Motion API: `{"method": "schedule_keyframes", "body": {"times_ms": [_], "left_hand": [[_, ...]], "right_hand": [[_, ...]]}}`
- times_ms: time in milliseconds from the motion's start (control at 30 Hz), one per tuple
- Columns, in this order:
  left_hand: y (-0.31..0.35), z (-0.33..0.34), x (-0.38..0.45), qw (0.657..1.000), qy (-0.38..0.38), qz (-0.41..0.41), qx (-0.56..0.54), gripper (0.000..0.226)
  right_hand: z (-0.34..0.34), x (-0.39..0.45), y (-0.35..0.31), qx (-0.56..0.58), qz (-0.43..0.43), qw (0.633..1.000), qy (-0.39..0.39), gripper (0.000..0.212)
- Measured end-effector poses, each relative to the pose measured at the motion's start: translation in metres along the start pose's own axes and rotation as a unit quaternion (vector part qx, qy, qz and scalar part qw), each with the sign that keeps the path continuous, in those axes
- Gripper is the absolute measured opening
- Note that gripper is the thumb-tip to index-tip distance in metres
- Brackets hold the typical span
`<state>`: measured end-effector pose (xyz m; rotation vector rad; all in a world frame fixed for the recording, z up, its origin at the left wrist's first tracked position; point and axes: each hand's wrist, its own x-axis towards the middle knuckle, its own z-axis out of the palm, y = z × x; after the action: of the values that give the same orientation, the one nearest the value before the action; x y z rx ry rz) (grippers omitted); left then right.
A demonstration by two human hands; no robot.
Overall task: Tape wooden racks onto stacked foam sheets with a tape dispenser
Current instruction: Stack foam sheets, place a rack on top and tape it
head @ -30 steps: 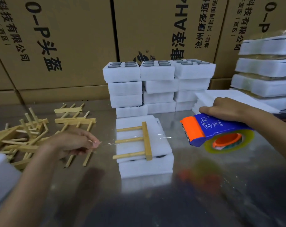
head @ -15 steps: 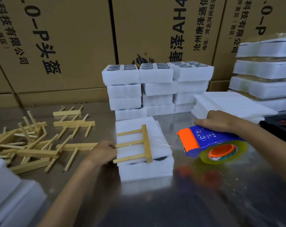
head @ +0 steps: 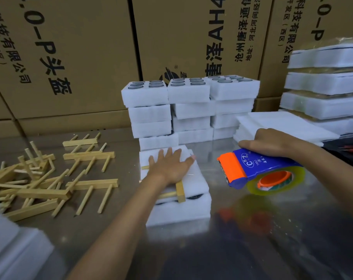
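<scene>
Now my left hand [head: 170, 166] lies flat, fingers spread, on the pale wooden rack [head: 179, 190] atop the white stacked foam sheets [head: 179, 209]. Right of that stack, my right hand [head: 272, 142] grips the blue-and-orange tape dispenser [head: 258, 172] above the table.

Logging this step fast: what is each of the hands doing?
Left hand: open, flat on the rack and foam.
Right hand: holding the dispenser.
</scene>
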<state>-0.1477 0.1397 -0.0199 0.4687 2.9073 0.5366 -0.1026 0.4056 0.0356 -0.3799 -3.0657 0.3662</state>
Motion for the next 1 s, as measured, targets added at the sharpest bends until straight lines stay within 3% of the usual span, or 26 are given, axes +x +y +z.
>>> {"method": "schedule_keyframes", "body": {"times_ms": [267, 500, 600, 767, 1000], "left_hand": [[-0.011, 0.01, -0.002, 0.998, 0.015, 0.035, -0.045, 0.063], [-0.014, 0.004, -0.004, 0.981, 0.017, 0.014, -0.192, 0.072], [-0.016, 0.004, -0.002, 0.978, 0.015, 0.014, -0.205, 0.067], [-0.013, 0.012, 0.0, 0.996, 0.042, 0.051, -0.054, 0.053], [-0.014, 0.014, 0.002, 0.996, 0.057, 0.038, -0.062, 0.039]], "right_hand": [[-0.052, -0.009, -0.02, -0.022, -0.065, 0.997, 0.021, 0.052], [-0.101, -0.026, -0.067, -0.13, -0.14, 0.971, 0.143, 0.054], [-0.109, -0.022, -0.079, -0.148, -0.159, 0.96, 0.179, 0.057], [-0.07, -0.004, -0.045, -0.151, -0.11, 0.974, 0.128, 0.05], [-0.007, 0.013, -0.014, -0.113, -0.061, 0.99, 0.049, 0.046]]}}
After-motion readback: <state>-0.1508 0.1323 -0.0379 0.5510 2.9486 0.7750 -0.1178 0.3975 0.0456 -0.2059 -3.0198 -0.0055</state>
